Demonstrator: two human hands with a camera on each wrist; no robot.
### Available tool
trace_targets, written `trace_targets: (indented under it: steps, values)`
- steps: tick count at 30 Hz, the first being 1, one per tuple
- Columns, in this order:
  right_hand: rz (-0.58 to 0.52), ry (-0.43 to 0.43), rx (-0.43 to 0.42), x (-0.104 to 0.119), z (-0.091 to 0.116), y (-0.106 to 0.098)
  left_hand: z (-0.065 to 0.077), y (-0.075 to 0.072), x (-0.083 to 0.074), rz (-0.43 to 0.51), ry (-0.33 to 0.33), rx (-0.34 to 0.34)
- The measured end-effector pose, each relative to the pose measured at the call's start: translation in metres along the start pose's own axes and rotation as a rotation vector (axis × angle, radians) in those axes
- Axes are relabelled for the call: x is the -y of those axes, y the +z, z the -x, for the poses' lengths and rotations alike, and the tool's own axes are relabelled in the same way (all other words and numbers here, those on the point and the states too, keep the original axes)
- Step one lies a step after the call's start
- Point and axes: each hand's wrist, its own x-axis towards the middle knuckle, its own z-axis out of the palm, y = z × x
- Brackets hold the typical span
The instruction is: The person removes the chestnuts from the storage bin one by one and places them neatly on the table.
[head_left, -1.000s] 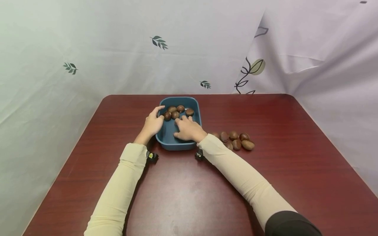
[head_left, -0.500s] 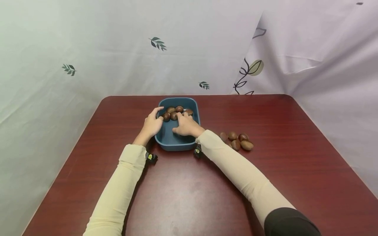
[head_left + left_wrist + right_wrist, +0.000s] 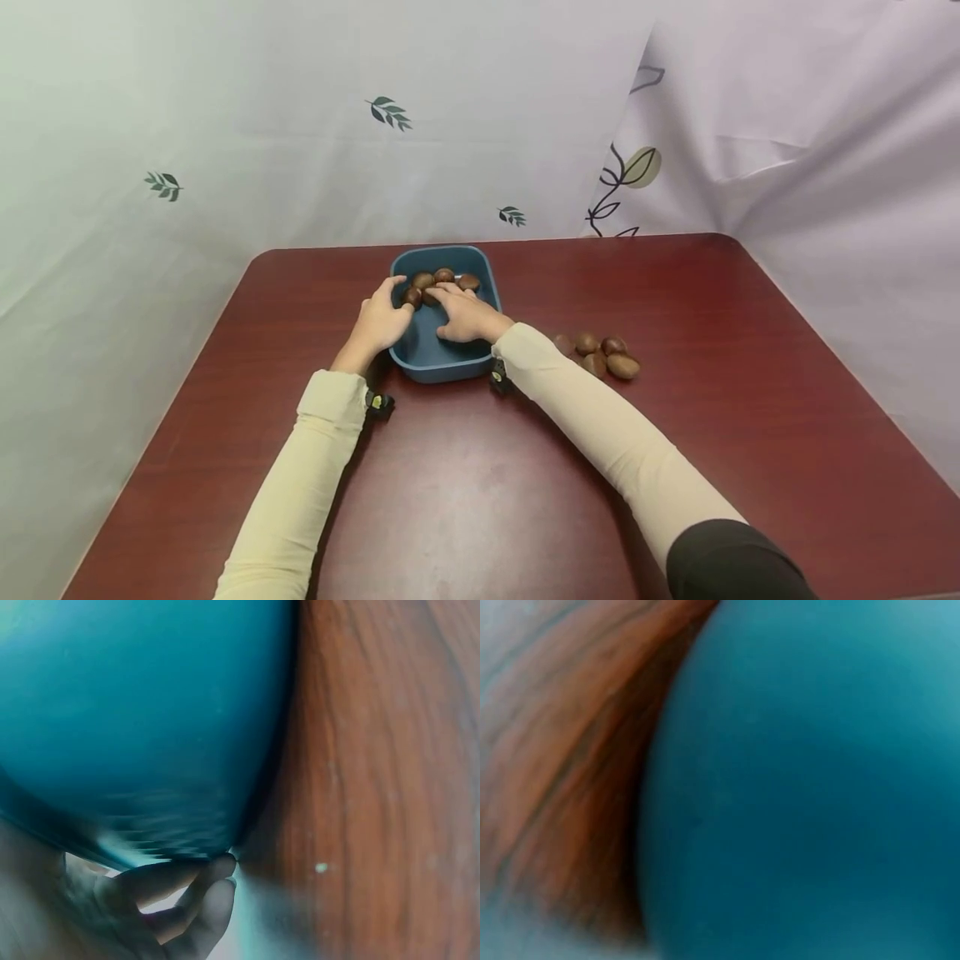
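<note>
A blue rectangular bin (image 3: 450, 372) stands at the back of the table, with several brown chestnuts (image 3: 423, 281) grouped at its far end. My left hand (image 3: 381, 321) grips the bin's left wall, thumb over the rim. In the left wrist view, the left fingers (image 3: 214, 907) curl against the bin's outer side. Inside the bin, my right hand (image 3: 468, 317) reaches over the chestnuts with its fingers stretched forward and its thumb apart. Its fingertips overlap the nearest chestnut (image 3: 431, 297). Only the bin's wall (image 3: 802, 795) and the table show in the right wrist view.
Several more chestnuts (image 3: 622, 365) lie in a loose group on the table right of the bin, partly behind my right sleeve (image 3: 592, 417). The reddish-brown table (image 3: 450, 500) runs back to a pale leaf-print cloth (image 3: 300, 167).
My right hand has moved farther forward and left inside the bin, over the chestnuts. My left hand stays on the bin wall. The head view has shifted slightly.
</note>
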Motion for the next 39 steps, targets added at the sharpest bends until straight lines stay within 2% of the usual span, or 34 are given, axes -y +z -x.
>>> trace_targets:
  steps: [8, 20, 31, 35, 39]
  values:
    - [-0.009, 0.031, -0.045, 0.007, 0.001, 0.004, 0.005, -0.002, 0.003, 0.002, -0.007, -0.016]
    - [0.031, -0.032, -0.026, 0.011, -0.002, 0.004, 0.007, -0.006, 0.003, 0.009, -0.018, -0.022]
    - [0.025, -0.037, -0.052, 0.000, 0.007, 0.004, 0.000, 0.006, -0.003, 0.035, 0.013, -0.019]
    - [0.007, -0.068, -0.059, -0.003, 0.008, 0.003, 0.000, 0.007, -0.005, 0.034, 0.020, -0.020]
    - [-0.015, -0.140, -0.076, 0.003, 0.003, 0.005, 0.005, 0.002, -0.001, 0.029, -0.002, -0.040]
